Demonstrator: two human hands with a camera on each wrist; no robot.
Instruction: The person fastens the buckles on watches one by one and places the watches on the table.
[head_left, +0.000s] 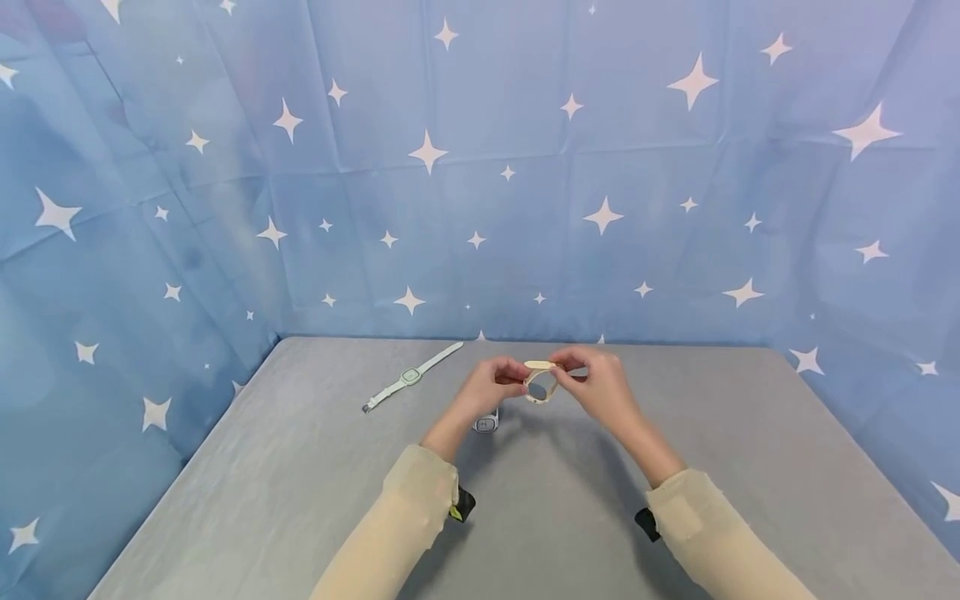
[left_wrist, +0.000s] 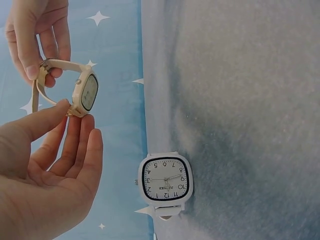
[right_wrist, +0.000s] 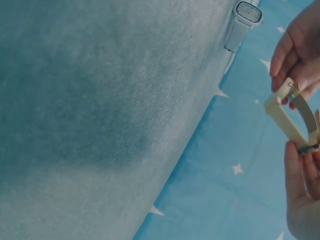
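Two watches lie on the desk (head_left: 712, 417) in the head view, a pale green watch (head_left: 411, 377) and a white watch (head_left: 486, 424); above it, the left hand (head_left: 489, 385) and right hand (head_left: 597, 383) both pinch a cream watch (head_left: 537, 365). In the left wrist view, the left fingertips grip beside its case, the right at its buckle. The right wrist view shows its looped strap between both hands.

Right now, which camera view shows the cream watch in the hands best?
The left wrist view, because the cream watch shows its dial and strap. The head view shows it small, partly covered by fingers; the right wrist view shows it without the dial.
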